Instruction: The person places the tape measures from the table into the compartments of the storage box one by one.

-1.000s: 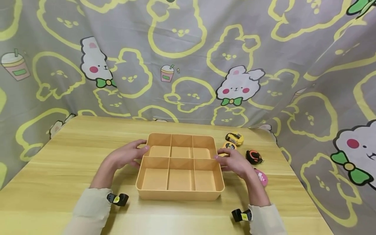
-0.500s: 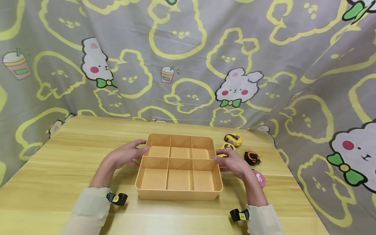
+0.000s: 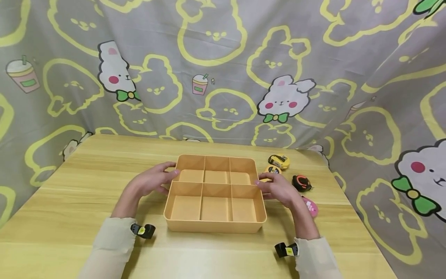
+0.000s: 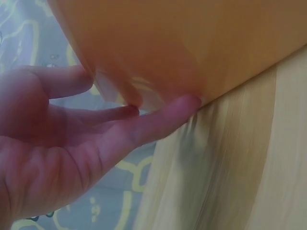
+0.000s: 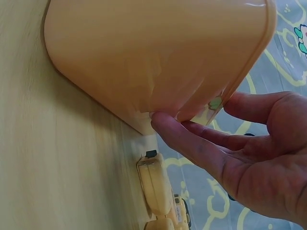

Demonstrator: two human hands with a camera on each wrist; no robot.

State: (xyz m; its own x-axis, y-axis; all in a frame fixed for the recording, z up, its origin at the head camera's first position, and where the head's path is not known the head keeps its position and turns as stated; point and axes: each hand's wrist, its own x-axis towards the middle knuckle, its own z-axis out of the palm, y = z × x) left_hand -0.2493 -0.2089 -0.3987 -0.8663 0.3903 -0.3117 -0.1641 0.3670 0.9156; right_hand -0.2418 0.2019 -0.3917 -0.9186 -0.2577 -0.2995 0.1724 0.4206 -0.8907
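Note:
A light orange divided storage box (image 3: 216, 226) sits on the table in the head view, with several bare compartments. My left hand (image 3: 153, 180) holds its left side, thumb at the rim and fingertips against the outer wall. On the opposite side my right hand (image 3: 278, 189) holds it the same way. The left wrist view shows the left hand (image 4: 72, 143) with fingertips on the glossy wall, one near the bottom edge. In the right wrist view the right hand's fingers (image 5: 192, 143) touch the outer wall, and the thumb is at the rim.
Right of the box lie two yellow tape measures (image 3: 279, 162), a black and orange tape measure (image 3: 301, 183) and a pink, rounded object (image 3: 310, 207) partly behind my right wrist. A patterned curtain (image 3: 223, 69) borders the wooden table (image 3: 104, 166) at the back and sides.
The whole scene shifts slightly with the head camera. Both hands keep their places on the box, and the box stays put on the table.

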